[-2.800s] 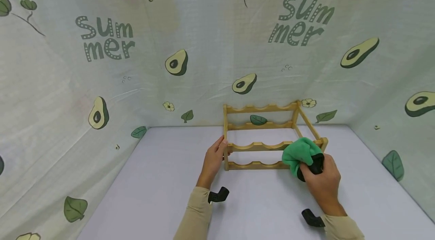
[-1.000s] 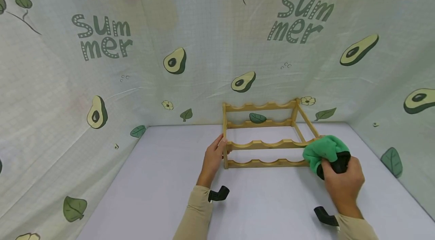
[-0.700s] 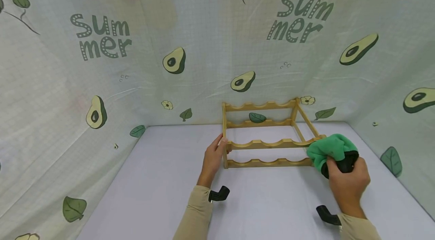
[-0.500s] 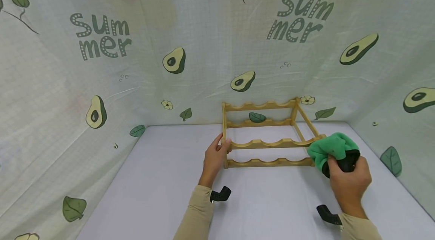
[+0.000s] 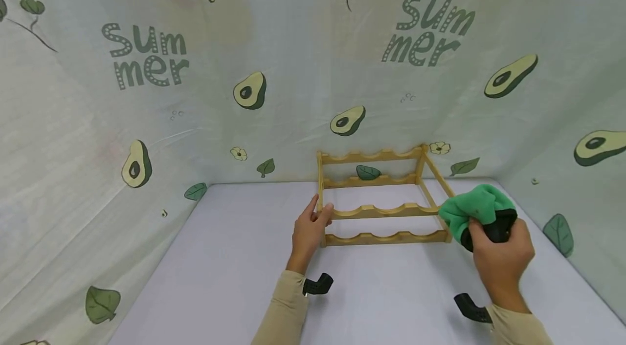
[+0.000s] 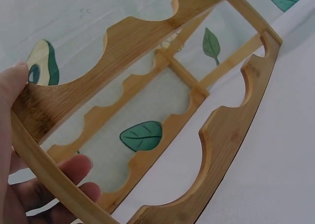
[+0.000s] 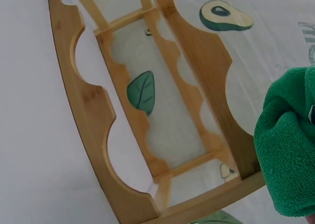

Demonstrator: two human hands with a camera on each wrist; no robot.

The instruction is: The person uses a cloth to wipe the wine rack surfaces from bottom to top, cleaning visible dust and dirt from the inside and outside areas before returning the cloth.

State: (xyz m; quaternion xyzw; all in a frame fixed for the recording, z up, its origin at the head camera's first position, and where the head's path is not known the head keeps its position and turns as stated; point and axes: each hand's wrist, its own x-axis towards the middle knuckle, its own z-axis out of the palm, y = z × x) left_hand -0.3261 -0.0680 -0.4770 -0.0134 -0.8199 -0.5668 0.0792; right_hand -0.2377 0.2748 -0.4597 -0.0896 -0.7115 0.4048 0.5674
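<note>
A wooden wine rack [image 5: 376, 211] with scalloped rails stands towards the back of the table. My left hand [image 5: 308, 233] holds its left front upright; in the left wrist view the thumb lies at the outer end of the upper rail [image 6: 133, 34] and the fingertips [image 6: 78, 167] show past the upright. My right hand [image 5: 506, 258] grips a bunched green cloth [image 5: 474, 205] together with a black piece. The cloth overlaps the rack's front right upper corner and hides it. In the right wrist view, the plush cloth [image 7: 285, 150] appears at the right edge, close to the rack's end.
The table has a white cover [image 5: 235, 258]. Behind it and at both sides hangs a pale sheet [image 5: 293, 35] printed with avocados and leaves. A black mount sits on each wrist, the left mount [image 5: 318, 284] and the right mount [image 5: 471, 308].
My right hand has moved the green cloth rightward along the front rail to the right corner, then slightly up. My left hand stays at the left upright, its thumb shifted. The rack stays in place.
</note>
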